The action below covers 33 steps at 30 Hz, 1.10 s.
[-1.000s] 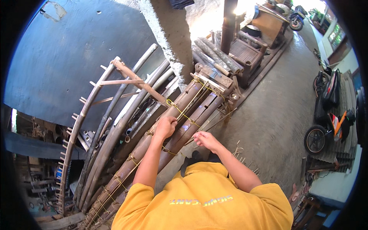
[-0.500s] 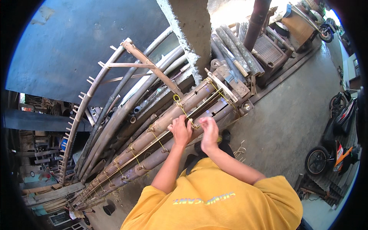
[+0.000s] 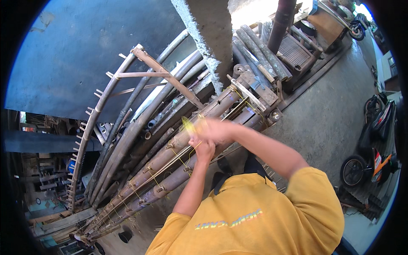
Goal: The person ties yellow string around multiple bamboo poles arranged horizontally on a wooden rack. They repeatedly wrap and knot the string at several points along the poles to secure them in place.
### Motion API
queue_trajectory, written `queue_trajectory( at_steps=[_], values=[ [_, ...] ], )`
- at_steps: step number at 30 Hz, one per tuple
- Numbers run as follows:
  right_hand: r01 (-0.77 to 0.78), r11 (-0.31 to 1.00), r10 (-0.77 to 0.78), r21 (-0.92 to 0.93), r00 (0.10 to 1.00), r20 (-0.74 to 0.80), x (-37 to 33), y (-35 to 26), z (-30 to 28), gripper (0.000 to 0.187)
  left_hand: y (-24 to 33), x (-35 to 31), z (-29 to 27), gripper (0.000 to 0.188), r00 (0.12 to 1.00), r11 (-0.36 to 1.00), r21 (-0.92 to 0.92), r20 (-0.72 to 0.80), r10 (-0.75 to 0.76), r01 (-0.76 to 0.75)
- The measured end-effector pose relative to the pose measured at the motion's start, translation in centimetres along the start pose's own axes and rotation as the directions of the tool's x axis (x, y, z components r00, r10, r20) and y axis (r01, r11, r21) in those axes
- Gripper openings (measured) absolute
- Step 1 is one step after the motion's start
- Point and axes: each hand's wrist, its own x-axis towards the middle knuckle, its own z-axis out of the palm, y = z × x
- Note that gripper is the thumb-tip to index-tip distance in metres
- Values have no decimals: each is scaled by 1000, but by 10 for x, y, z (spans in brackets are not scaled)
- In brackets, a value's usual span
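Observation:
Two long bamboo poles (image 3: 160,160) run side by side in front of me, from the lower left to the upper right. Several small pegs and lashings of yellow cord (image 3: 182,160) cross between them. My left hand (image 3: 205,149) is closed on a strand of the cord over the gap between the poles. Just above it, my right hand (image 3: 213,128) is smeared by motion, so its fingers cannot be made out. Beside its fingertips, over the farther pole, is a blurred yellow streak (image 3: 187,124) that looks like the moving cord.
A curved bamboo frame with pegs (image 3: 100,102) leans at the left by a blue wall (image 3: 85,55). More bamboo poles (image 3: 114,148) lie behind the lashed pair. A rough concrete pillar (image 3: 209,38) stands ahead. Motorbikes (image 3: 361,168) are parked at the right.
My right hand has swung left across my left hand and is now blurred. The yellow loop above the farther pole has become a streak. My left hand has tightened and shifted slightly down.

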Motion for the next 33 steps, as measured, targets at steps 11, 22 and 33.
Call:
queue_trajectory(
  at_steps=[11, 22, 33],
  values=[
    [117, 828, -214, -548, 970, -118, -105, 75, 82, 38, -3, 179, -22, 29, 898, 716, -543, 288, -332, 439],
    [94, 503, 709, 859, 524, -472, -196, 127, -25, 41, 114, 161, 27, 27, 765, 978, -17, 626, -153, 210],
    [434, 901, -240, -6, 487, -840, -155, -40, -75, 24, 133, 81, 103, 15, 981, 998, 56, 196, -11, 1]
  ],
)
